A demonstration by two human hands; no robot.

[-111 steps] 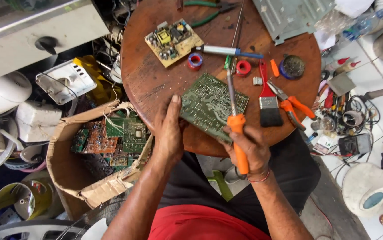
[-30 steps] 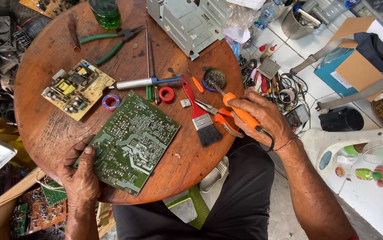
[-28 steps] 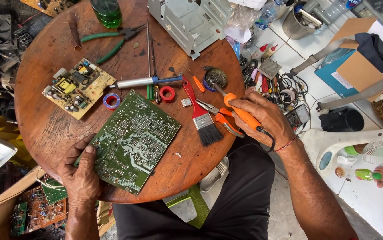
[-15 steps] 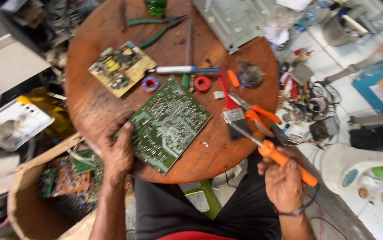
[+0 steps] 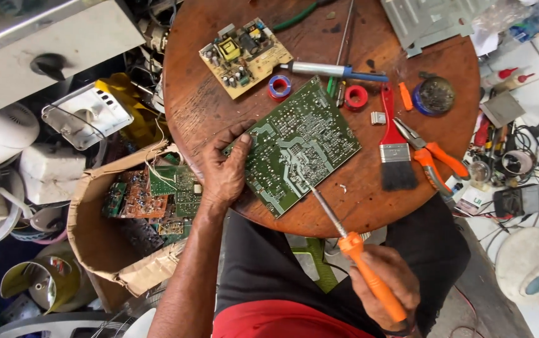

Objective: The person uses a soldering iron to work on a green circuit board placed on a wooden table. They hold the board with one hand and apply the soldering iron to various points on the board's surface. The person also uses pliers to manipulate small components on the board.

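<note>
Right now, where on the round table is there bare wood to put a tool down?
Bare wood lies left of the yellow board and near the edge below the brush. Crowded: between green board, tape rolls and pliers.
</note>
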